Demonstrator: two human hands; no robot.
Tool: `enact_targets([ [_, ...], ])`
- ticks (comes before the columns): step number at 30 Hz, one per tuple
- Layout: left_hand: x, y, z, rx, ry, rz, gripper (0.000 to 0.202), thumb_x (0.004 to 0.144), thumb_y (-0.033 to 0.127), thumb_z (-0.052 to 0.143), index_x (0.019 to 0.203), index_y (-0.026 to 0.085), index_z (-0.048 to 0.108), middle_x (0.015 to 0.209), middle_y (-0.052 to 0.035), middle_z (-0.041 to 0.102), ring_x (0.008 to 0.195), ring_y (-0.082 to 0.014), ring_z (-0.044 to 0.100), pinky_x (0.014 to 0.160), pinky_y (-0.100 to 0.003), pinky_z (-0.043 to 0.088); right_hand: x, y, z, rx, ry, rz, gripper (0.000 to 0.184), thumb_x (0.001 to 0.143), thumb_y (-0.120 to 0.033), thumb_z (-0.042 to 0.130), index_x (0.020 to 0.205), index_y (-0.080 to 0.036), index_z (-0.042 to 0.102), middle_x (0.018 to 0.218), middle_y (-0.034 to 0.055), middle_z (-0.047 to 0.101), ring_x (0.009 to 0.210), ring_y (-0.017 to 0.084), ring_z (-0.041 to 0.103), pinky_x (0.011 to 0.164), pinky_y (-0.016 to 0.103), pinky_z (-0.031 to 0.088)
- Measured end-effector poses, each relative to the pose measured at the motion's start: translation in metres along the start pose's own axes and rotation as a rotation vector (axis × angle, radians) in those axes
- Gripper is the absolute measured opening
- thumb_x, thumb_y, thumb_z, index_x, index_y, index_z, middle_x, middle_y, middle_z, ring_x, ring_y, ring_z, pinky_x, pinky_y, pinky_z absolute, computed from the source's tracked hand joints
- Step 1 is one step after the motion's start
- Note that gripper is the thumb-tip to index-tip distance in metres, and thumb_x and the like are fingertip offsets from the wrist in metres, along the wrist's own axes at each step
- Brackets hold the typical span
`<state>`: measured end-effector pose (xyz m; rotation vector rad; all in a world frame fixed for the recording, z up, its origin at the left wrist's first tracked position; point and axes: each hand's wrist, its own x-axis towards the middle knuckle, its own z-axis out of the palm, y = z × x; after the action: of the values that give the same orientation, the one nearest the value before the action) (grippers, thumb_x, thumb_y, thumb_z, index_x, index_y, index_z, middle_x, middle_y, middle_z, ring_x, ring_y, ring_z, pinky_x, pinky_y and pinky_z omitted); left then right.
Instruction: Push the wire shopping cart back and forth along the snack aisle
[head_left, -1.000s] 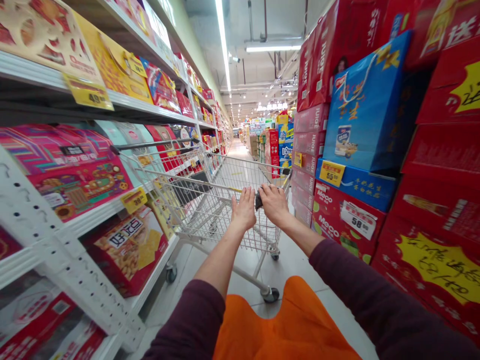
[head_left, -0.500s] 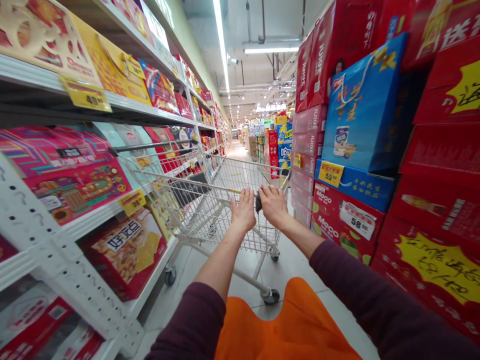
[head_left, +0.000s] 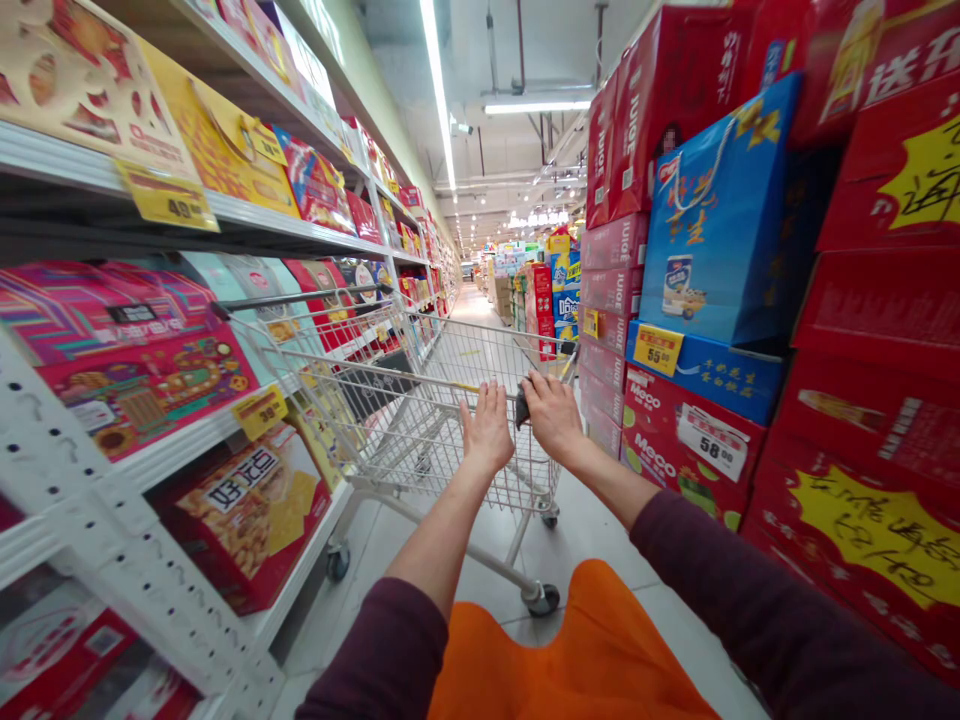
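A wire shopping cart (head_left: pixel 420 450) stands sideways in front of me, its dark handle bar (head_left: pixel 300 297) on the left by the shelf. My left hand (head_left: pixel 489 430) lies against the near wire side, close to the top rim, fingers stretched out and holding nothing. Beside it, my right hand (head_left: pixel 553 412) is at the rim near the cart's right end, with its fingers bent around a small black thing (head_left: pixel 523 405). Whether that piece belongs to the cart I cannot tell. A dark grey panel (head_left: pixel 381 385) shows inside the cart.
White shelves (head_left: pixel 172 450) with boxed snacks and yellow price tags line the left. On the right rise stacked red drink cartons (head_left: pixel 877 330) and a blue gift bag (head_left: pixel 720 220). The tiled aisle (head_left: pixel 476 300) runs on beyond the cart. A caster wheel (head_left: pixel 541 600) is near my legs.
The view has shifted slightly. Both hands remain at the cart's near side, and the right-hand fingers look a little more bent over the black thing. The cart has hardly moved.
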<state>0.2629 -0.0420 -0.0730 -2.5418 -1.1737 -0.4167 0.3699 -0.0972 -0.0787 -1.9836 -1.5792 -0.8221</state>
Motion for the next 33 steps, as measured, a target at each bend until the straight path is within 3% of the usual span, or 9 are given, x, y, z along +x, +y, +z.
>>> enact_targets([
  [5, 0.001, -0.002, -0.001, -0.016, -0.006, 0.009, 0.074, 0.074, 0.018, 0.043, 0.143, 0.012, 0.016, 0.153, -0.0078, 0.014, 0.141, -0.0224, 0.009, 0.112, -0.055, 0.015, 0.008, -0.011, 0.005, -0.014, 0.002, -0.052, 0.038, 0.091, -0.012, 0.034, 0.124, -0.011, 0.053, 0.135, 0.0137, 0.048, 0.117, 0.029, 0.041, 0.091, 0.046, 0.035],
  [14, 0.002, -0.004, -0.010, -0.093, -0.034, 0.020, 0.067, 0.079, 0.029, 0.038, 0.142, 0.015, 0.022, 0.152, -0.0074, 0.018, 0.141, -0.0221, 0.011, 0.112, -0.055, 0.014, -0.009, 0.011, 0.004, -0.006, 0.018, -0.029, 0.043, 0.088, -0.008, 0.035, 0.128, -0.012, 0.050, 0.140, 0.0132, 0.044, 0.122, 0.027, 0.040, 0.094, 0.042, 0.034],
  [18, 0.003, -0.003, -0.009, -0.123, -0.026, -0.014, 0.063, 0.081, 0.030, 0.035, 0.142, 0.014, 0.024, 0.152, -0.0071, 0.018, 0.141, -0.0202, 0.013, 0.112, -0.052, 0.014, -0.007, 0.003, 0.008, 0.042, 0.061, -0.033, 0.043, 0.088, -0.022, 0.047, 0.129, -0.009, 0.049, 0.142, 0.0168, 0.039, 0.129, 0.029, 0.033, 0.100, 0.046, 0.028],
  [21, 0.003, -0.003, -0.010, -0.122, -0.032, -0.009, 0.063, 0.081, 0.029, 0.034, 0.142, 0.015, 0.024, 0.152, -0.0071, 0.019, 0.141, -0.0206, 0.013, 0.112, -0.053, 0.015, -0.005, 0.001, 0.011, 0.061, 0.067, -0.041, 0.047, 0.084, -0.030, 0.055, 0.127, -0.012, 0.051, 0.140, 0.0176, 0.042, 0.126, 0.030, 0.036, 0.098, 0.047, 0.029],
  [27, 0.003, -0.004, -0.012, -0.090, -0.071, -0.008, 0.068, 0.077, 0.026, 0.039, 0.142, 0.014, 0.021, 0.153, -0.0072, 0.015, 0.141, -0.0198, 0.011, 0.113, -0.052, 0.013, 0.003, 0.011, 0.012, 0.094, 0.115, -0.029, 0.030, 0.089, -0.020, 0.047, 0.115, -0.022, 0.061, 0.128, 0.0111, 0.055, 0.110, 0.024, 0.048, 0.091, 0.038, 0.037],
  [31, 0.002, -0.003, -0.011, -0.087, -0.068, -0.011, 0.073, 0.075, 0.026, 0.043, 0.143, 0.014, 0.019, 0.153, -0.0071, 0.013, 0.141, -0.0204, 0.009, 0.113, -0.051, 0.012, 0.006, 0.010, 0.011, 0.090, 0.228, -0.005, 0.035, 0.091, -0.013, 0.040, 0.122, -0.017, 0.056, 0.135, 0.0127, 0.048, 0.116, 0.023, 0.045, 0.095, 0.037, 0.036],
  [33, 0.002, -0.002, -0.011, -0.091, -0.067, -0.020, 0.074, 0.074, 0.026, 0.044, 0.143, 0.013, 0.019, 0.153, -0.0075, 0.013, 0.141, -0.0209, 0.009, 0.113, -0.052, 0.011, 0.005, 0.005, 0.012, 0.074, 0.214, -0.027, 0.036, 0.090, -0.012, 0.039, 0.122, -0.013, 0.056, 0.137, 0.0145, 0.046, 0.120, 0.025, 0.042, 0.096, 0.040, 0.035],
])
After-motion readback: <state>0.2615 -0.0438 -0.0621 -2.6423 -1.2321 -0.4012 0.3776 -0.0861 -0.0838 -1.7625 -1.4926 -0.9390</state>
